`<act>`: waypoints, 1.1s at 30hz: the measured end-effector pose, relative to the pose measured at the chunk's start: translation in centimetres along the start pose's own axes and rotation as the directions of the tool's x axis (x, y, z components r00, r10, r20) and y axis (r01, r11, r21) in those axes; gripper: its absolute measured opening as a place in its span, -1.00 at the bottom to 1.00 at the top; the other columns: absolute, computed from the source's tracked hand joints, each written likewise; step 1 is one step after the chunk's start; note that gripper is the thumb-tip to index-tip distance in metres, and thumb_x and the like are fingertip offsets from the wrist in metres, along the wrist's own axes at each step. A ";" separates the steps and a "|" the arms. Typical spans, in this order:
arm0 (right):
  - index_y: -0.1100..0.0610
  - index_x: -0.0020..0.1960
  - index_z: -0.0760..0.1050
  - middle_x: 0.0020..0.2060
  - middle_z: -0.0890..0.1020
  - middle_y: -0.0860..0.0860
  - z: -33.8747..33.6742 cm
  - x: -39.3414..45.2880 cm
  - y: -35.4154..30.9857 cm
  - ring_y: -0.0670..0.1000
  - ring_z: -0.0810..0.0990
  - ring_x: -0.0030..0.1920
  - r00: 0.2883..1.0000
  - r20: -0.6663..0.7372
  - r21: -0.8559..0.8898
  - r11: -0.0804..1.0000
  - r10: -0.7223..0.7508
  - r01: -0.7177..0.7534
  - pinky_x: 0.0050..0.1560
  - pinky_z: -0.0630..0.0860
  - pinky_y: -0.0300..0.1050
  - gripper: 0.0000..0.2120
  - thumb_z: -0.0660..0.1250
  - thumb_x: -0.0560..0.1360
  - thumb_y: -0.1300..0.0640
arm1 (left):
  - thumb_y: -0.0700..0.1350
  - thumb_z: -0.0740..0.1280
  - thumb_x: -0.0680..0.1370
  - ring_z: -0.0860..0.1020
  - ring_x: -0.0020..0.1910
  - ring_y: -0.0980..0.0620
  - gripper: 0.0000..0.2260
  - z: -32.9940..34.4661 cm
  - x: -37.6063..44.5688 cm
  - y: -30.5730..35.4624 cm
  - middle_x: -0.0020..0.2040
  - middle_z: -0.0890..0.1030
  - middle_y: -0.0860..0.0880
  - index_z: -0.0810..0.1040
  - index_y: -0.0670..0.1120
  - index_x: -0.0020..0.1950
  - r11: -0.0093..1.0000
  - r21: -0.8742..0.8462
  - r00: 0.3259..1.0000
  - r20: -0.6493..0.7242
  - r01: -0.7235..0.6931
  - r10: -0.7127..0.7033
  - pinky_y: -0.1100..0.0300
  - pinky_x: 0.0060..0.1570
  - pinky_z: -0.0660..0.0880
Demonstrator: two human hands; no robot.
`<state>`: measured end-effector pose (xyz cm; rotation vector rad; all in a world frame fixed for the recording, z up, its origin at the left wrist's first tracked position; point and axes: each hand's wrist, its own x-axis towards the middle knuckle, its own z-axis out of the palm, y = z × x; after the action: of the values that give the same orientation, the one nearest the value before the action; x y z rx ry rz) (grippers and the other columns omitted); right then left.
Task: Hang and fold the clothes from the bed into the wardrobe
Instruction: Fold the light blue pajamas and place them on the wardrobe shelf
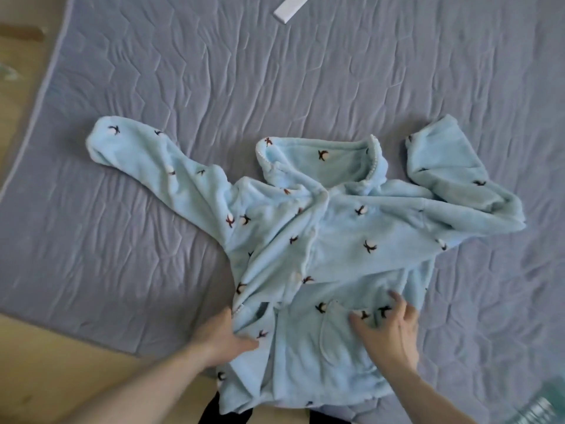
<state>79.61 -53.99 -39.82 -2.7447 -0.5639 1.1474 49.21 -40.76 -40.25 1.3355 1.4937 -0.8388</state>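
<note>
A light blue fleece pyjama top (345, 240) with small dark prints lies spread face up on the grey quilted bed (275, 71), collar away from me, both sleeves out to the sides. Its hem hangs over the near edge of the bed. My left hand (223, 335) grips a fold of fabric at the lower left front of the top, fingers tucked under the cloth. On the lower right front, beside a pocket, my right hand (388, 332) rests with spread, straight fingers.
A white flat strip (290, 9) lies on the bed at the far edge. Wooden floor (36, 362) shows at the left and near side. A pale green blurred object (541, 402) sits at the bottom right corner.
</note>
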 end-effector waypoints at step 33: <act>0.17 0.03 0.60 -0.14 0.69 0.02 -1.7 -7.2 8.6 0.05 0.64 -0.14 0.961 0.245 0.092 0.983 0.129 -0.156 -0.10 0.56 0.04 -0.69 0.51 0.48 -0.06 | 0.05 0.25 0.58 0.62 -0.03 -0.02 -0.82 11.4 -8.9 2.8 0.02 0.65 0.08 0.45 0.13 0.19 0.807 0.211 0.814 -0.076 -0.551 0.575 0.11 -0.15 0.46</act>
<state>78.72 -64.65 -35.94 -2.6073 -0.3169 1.5067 53.91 -53.86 -35.45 1.8807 1.0281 -0.5019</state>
